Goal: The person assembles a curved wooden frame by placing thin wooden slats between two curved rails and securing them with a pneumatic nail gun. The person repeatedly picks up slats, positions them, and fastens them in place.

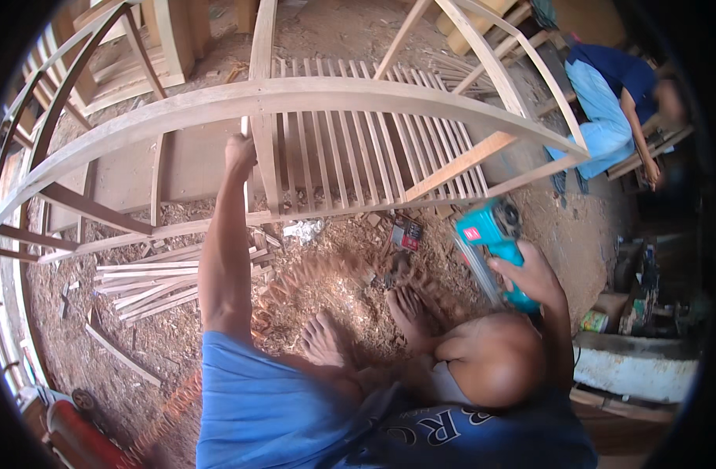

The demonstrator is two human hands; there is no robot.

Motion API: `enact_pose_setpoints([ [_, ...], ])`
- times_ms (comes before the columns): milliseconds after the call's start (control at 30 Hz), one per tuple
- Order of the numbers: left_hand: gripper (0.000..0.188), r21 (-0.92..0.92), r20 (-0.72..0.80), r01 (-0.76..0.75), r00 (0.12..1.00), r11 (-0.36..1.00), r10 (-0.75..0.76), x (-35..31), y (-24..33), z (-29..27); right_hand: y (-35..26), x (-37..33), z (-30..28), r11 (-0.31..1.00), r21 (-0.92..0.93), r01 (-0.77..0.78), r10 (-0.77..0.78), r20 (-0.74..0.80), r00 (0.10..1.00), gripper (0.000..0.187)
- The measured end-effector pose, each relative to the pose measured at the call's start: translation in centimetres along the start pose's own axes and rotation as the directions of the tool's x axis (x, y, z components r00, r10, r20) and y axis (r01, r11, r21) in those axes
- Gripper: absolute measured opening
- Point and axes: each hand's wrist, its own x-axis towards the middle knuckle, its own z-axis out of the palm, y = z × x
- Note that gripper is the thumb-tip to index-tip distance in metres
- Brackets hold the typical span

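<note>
With my right hand I grip a teal nail gun by its handle; its silver magazine slants down beside my knee. The tool is off the wood, near the frame's right end. My left arm reaches forward, and my left hand is closed round a thin upright wooden slat. That slat stands just left of a thicker post, below the long curved rail of a wooden frame. Right of the post runs a row of evenly spaced slats. My fingers partly hide the held slat.
Loose strips lie on the shaving-covered floor at left. An orange coiled hose crosses near my bare feet. A small dark box lies before the frame. Another person sits far right. A red tank stands lower left.
</note>
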Motion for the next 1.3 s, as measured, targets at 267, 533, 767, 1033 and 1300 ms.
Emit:
enact_pose_setpoints([
  [267, 0.041, -0.273, -0.139, -0.349, 0.936, 0.896, 0.323, -7.3, 8.6, -9.1, 13.0, 5.0, -2.5, 0.839, -0.523, -0.148, 0.018, -0.245, 0.969, 0.039],
  [533, 0.053, -0.244, 0.231, 0.125, 0.971, 0.962, -0.068, -14.4, 10.1, -7.8, 18.4, 10.5, 7.0, 0.788, -0.590, -0.176, -0.009, -0.296, 0.955, 0.076],
  [767, 0.055, 0.112, 0.219, 0.157, 0.959, 0.981, -0.179, -14.9, 5.2, -4.6, 19.6, 11.8, 15.0, 0.856, -0.508, -0.101, -0.073, -0.312, 0.947, 0.065],
  [1033, 0.069, -0.175, 0.410, 0.266, 0.895, 0.948, -0.175, -13.4, 1.0, -4.5, 7.6, 25.9, 9.0, 0.792, -0.161, 0.590, -0.594, -0.431, 0.680, 0.032],
  [1300, 0.065, -0.086, 0.238, 0.345, 0.918, 0.935, -0.317, -13.3, -0.4, -3.3, 6.1, 41.2, 13.5, 0.622, -0.204, 0.756, -0.761, -0.387, 0.521, 0.029],
])
